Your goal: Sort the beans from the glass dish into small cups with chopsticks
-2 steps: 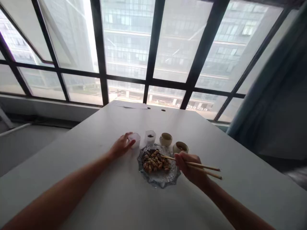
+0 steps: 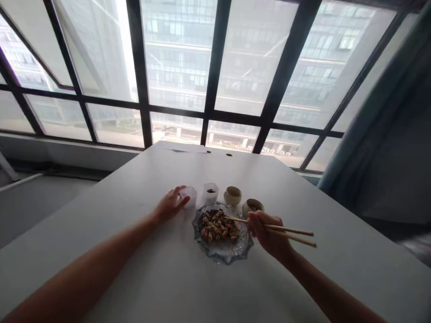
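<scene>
My left hand [image 2: 171, 205] is wrapped round the near-left side of a translucent white cup [image 2: 191, 197] that stands on the table. Chopsticks [image 2: 289, 229] are pinched in my right hand [image 2: 267, 229]; their tips reach into brown food pieces [image 2: 215, 228] on a scalloped glass plate [image 2: 229, 259]. Behind the plate stand a second white cup [image 2: 211, 193] with something dark inside, a beige cup [image 2: 232, 196], and another beige cup [image 2: 251, 206] holding some brown bits, close to my right hand.
The white table [image 2: 161, 269] stretches to the windows, with papers [image 2: 183, 147] and two dark round holes at its far end. A dark curtain [image 2: 380, 121] hangs on the right.
The rear ends of the chopsticks have shifted slightly right, and my right hand has moved a little with them. My left hand stays at the cup.
</scene>
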The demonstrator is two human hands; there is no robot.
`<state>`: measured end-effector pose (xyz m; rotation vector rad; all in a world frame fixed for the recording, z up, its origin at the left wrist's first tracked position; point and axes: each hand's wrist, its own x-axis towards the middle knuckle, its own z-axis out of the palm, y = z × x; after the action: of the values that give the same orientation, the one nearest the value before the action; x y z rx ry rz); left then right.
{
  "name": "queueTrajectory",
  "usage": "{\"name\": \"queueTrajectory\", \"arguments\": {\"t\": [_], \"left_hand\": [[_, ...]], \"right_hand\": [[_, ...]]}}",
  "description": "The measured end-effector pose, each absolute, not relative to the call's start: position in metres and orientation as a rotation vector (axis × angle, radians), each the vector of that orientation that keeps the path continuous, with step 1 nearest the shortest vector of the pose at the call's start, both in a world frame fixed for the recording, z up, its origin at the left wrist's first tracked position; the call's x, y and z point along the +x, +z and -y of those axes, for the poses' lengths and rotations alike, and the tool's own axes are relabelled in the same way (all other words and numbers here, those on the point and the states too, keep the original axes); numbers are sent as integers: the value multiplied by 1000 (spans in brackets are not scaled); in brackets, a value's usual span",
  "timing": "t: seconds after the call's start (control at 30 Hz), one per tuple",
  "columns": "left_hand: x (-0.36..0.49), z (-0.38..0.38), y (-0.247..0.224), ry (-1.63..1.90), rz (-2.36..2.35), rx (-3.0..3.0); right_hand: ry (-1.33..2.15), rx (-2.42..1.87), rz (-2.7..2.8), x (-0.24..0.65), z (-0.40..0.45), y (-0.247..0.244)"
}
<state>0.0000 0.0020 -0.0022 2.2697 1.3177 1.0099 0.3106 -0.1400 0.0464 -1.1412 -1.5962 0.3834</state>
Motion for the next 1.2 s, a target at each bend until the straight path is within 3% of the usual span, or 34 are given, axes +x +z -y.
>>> {"name": "queueTrajectory", "arguments": {"t": [0.27,0.5,0.73,1.2], "left_hand": [[-1,-4,-5,1026,-1325,2288],[-3,-1,-1,992,-1328,2289],[-3,2,0,1026,-1352,2356],[-1,5,5,910,-1467,2368]], "right_hand": [[975,-1100,649,316,116,25],[1056,-1091,524,310,119,18],[991,-1055,566,311,120,19],[346,-997,1409,304,146,26]]}}
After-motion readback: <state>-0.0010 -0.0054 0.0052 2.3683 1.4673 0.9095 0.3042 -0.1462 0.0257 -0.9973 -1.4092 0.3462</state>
